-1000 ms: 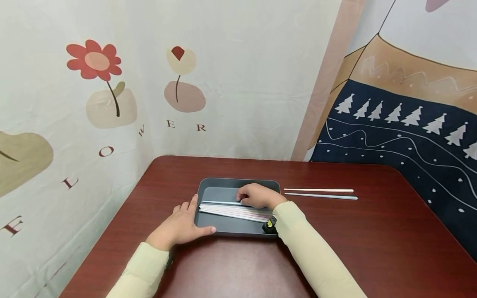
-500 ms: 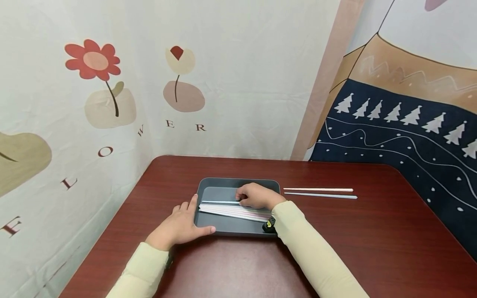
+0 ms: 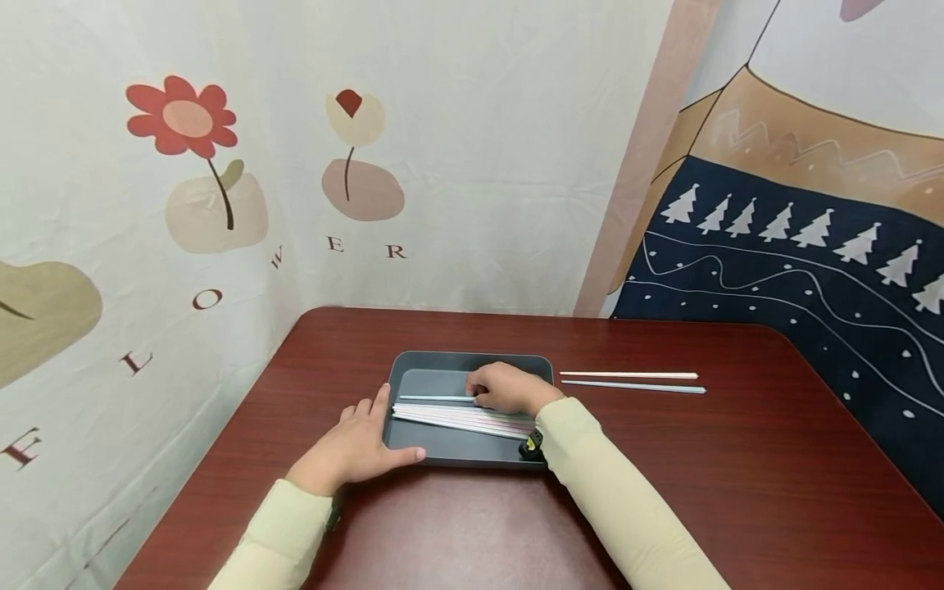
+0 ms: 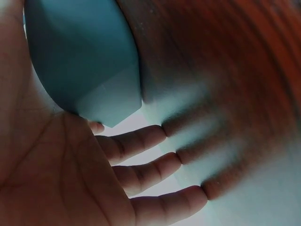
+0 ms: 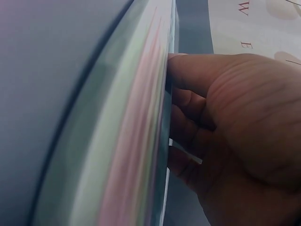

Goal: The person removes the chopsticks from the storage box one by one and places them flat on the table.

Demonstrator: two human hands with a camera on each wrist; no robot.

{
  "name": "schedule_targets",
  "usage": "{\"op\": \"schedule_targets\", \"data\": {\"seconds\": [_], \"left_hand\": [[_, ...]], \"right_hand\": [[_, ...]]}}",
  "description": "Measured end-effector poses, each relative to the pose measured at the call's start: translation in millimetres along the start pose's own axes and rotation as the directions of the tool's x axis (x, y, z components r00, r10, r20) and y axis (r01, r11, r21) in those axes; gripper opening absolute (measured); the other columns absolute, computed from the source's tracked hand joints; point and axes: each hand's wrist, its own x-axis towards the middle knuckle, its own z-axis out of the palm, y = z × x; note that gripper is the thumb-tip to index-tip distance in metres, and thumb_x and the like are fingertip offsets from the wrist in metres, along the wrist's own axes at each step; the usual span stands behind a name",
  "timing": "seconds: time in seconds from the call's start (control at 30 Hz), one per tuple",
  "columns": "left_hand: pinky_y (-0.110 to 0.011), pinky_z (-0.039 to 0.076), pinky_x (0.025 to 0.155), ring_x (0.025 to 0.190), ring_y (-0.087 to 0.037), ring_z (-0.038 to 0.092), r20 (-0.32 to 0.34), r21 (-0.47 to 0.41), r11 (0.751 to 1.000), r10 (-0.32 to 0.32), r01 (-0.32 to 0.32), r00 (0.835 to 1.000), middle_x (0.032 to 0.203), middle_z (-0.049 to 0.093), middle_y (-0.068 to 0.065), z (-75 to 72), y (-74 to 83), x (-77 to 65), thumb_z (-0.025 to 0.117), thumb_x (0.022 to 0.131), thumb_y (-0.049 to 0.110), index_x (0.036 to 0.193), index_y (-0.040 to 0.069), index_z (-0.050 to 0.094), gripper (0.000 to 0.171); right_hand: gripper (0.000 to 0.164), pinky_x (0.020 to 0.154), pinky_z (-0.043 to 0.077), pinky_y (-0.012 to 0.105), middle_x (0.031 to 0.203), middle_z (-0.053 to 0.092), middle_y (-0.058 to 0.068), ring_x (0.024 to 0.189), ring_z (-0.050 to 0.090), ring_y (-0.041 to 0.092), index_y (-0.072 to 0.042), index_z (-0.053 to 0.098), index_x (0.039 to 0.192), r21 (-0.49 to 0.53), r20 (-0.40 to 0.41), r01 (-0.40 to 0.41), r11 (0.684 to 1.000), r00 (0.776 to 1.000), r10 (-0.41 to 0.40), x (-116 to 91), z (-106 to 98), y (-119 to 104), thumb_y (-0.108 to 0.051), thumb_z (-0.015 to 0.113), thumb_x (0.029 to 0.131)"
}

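Note:
A dark grey rectangular tray sits on the table, holding a bundle of several pale chopsticks laid lengthwise. Just behind the bundle lies one light blue chopstick, which my right hand pinches near its right part. In the right wrist view, the thumb and curled fingers are beside the pink, green and yellow sticks. My left hand rests against the tray's left side, thumb at the front rim. Its other fingers are straight, their tips on the tabletop in the left wrist view.
On the reddish-brown table, right of the tray, lie two chopsticks side by side, a pinkish one and a light blue one. A patterned curtain hangs behind the table. A small black-and-yellow device is on the right wrist.
The light blue chopstick under my right hand has shifted slightly back, widening its gap from the bundle. My left hand stays at the tray's side.

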Motion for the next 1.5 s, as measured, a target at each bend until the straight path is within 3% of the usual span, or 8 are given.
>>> {"op": "schedule_targets", "data": {"seconds": [0.6, 0.9, 1.5], "left_hand": [[-0.057, 0.043, 0.094, 0.124, -0.047, 0.041, 0.009, -0.01, 1.0, -0.009, 0.009, 1.0, 0.14, 0.043, -0.027, 0.8, -0.9, 0.4, 0.066, 0.069, 0.081, 0.156, -0.004, 0.016, 0.131], [-0.056, 0.043, 0.095, 0.125, -0.046, 0.041, 0.012, -0.005, 1.0, -0.016, 0.016, 1.0, 0.14, 0.043, -0.027, 0.0, 1.0, -0.3, 0.065, 0.069, 0.082, 0.156, -0.003, 0.016, 0.132], [-0.056, 0.043, 0.095, 0.124, -0.047, 0.042, 0.002, -0.001, 1.0, 0.005, -0.005, 1.0, 0.139, 0.044, -0.027, -3.0, 3.5, -2.6, 0.066, 0.07, 0.081, 0.156, -0.005, 0.017, 0.131]], "right_hand": [[0.017, 0.068, 0.043, 0.029, 0.079, 0.055, -0.006, 0.066, 0.047, 0.008, -0.015, 0.064, 0.09, 0.012, -0.029, 0.041, 0.999, 0.999, -0.04, -5, -6, 0, -0.006, 0.055, 0.1], [0.013, 0.076, 0.047, 0.031, 0.1, 0.061, -0.004, 0.085, 0.054, 0.011, -0.014, 0.069, 0.103, -0.032, -0.065, 0.051, 0.998, 0.996, -0.053, -6, -13, 1, -0.009, 0.058, 0.1], [0.016, 0.08, 0.048, 0.032, 0.1, 0.062, 0.0, 0.087, 0.058, 0.013, -0.011, 0.071, 0.105, -0.097, -0.183, 0.099, 0.99, 0.976, -0.116, -31, -47, -13, -0.003, 0.06, 0.096]]}}
